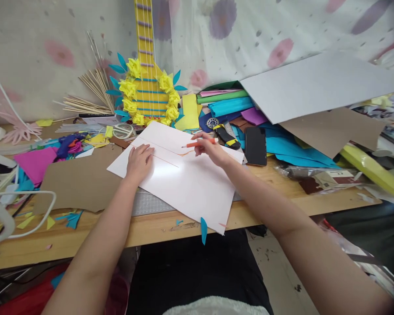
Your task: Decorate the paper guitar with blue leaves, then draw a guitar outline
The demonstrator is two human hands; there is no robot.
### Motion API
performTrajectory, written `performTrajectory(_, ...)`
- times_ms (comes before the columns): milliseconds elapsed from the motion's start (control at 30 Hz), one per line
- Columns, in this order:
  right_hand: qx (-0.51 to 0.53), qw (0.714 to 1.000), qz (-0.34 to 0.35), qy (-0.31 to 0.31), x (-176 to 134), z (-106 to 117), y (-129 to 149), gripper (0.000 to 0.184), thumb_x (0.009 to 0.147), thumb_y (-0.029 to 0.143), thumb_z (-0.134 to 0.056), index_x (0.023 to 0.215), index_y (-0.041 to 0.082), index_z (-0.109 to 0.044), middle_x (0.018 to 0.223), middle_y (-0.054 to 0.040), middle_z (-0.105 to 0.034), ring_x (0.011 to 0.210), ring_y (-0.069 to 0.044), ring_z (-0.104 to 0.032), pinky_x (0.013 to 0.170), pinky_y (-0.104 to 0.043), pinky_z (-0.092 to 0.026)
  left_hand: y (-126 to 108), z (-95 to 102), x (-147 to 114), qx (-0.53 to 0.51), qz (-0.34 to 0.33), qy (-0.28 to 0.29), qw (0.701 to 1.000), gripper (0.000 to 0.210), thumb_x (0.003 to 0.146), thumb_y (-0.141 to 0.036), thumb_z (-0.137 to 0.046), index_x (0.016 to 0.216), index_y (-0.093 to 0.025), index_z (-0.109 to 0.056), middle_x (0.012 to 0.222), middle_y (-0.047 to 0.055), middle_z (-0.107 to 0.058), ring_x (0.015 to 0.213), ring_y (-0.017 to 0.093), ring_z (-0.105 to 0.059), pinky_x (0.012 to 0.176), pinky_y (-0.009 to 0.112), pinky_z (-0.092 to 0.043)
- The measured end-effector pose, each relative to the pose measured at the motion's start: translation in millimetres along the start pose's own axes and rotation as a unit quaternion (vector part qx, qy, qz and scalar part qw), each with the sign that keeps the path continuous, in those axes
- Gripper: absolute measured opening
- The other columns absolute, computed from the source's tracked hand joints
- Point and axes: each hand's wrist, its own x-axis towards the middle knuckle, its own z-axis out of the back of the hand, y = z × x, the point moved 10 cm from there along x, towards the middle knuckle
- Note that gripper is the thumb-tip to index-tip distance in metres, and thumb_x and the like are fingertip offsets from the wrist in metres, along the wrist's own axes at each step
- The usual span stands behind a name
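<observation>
A large white board (197,192) lies at an angle on the table, with thin pencil lines drawn across its upper part. My left hand (139,161) rests flat on its left side, fingers stretched out. My right hand (212,149) is closed around an orange pencil (192,144), whose tip points left just over the board near a short curved orange mark. I cannot tell whether the tip touches the surface. Under the board, a grey cutting mat (149,204) partly shows. A blue paper leaf (204,231) sits at the board's front edge.
Behind the board stands a yellow paper guitar (151,94) with paper flowers. A black phone (255,146) and a yellow-black cutter (228,136) lie to the right. Brown cardboard (82,181) is at left; a big grey-white sheet (318,87) leans over coloured paper.
</observation>
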Motion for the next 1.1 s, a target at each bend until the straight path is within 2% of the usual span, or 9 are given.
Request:
performTrajectory(100, 0.025, 0.999, -0.025, 0.020, -9, -30, -21, 0.023, 0.079, 0.041, -0.057, 0.077, 0.021, -0.047, 0.055, 0.0041, -0.053, 0.055, -0.010, -0.048, 0.057, -0.023, -0.041, 0, -3.7, 0, 0.005, -0.001, 0.010, 1.000, 0.037, 0.087, -0.025, -0.038, 0.113, -0.023, -0.064, 0.129, 0.005, -0.058, 0.128, 0.022, -0.043, 0.113, 0.044, -0.020)
performTrajectory(200, 0.010, 0.999, -0.026, 0.032, -9, -45, -30, 0.028, 0.080, 0.045, -0.056, 0.071, 0.020, -0.046, 0.057, 0.0031, -0.054, 0.055, -0.009, -0.046, 0.056, -0.023, -0.039, 1, -5.0, -1, 0.006, 0.005, 0.013, 1.000, 0.036, 0.087, -0.026, -0.039, 0.113, -0.024, -0.064, 0.128, 0.004, -0.059, 0.128, 0.021, -0.043, 0.113, 0.044, -0.019)
performTrajectory(467, -0.012, 1.000, -0.005, 0.001, -12, -43, -33, 0.032, 0.076, 0.049, -0.059, 0.075, 0.020, -0.045, 0.058, 0.0045, -0.055, 0.053, -0.009, -0.047, 0.055, -0.023, -0.037, 1, -5.2, -1, 0.003, 0.001, 0.009, 1.000, 0.037, 0.087, -0.026, -0.038, 0.112, -0.023, -0.066, 0.126, 0.005, -0.060, 0.128, 0.022, -0.043, 0.113, 0.045, -0.020)
performTrajectory(800, 0.006, 1.000, -0.005, 0.011, -11, -43, -35, 0.031, 0.076, 0.049, -0.060, 0.074, 0.019, -0.049, 0.058, 0.0037, -0.056, 0.054, -0.008, -0.048, 0.056, -0.023, -0.038, 1, -4.5, -1, 0.009, 0.007, 0.015, 1.000, 0.037, 0.087, -0.026, -0.039, 0.112, -0.024, -0.066, 0.127, 0.003, -0.060, 0.129, 0.023, -0.042, 0.112, 0.046, -0.023)
performTrajectory(967, 0.030, 0.998, -0.025, 0.042, -5, -51, -33, 0.033, 0.073, 0.050, -0.063, 0.072, 0.019, -0.050, 0.056, 0.0027, -0.057, 0.054, -0.009, -0.049, 0.056, -0.023, -0.039, 4, 1.0, -10, 0.012, 0.015, 0.012, 1.000, 0.037, 0.087, -0.026, -0.038, 0.111, -0.022, -0.066, 0.126, 0.005, -0.060, 0.127, 0.025, -0.044, 0.112, 0.047, -0.024)
performTrajectory(1100, 0.012, 0.996, -0.044, 0.074, 2, -60, -31, 0.032, 0.071, 0.047, -0.066, 0.071, 0.018, -0.051, 0.055, 0.0023, -0.058, 0.052, -0.009, -0.048, 0.053, -0.023, -0.038, 8, 6.1, -18, 0.011, 0.032, 0.009, 0.999, 0.036, 0.087, -0.027, -0.038, 0.108, -0.024, -0.068, 0.124, 0.005, -0.062, 0.127, 0.025, -0.044, 0.112, 0.050, -0.022)
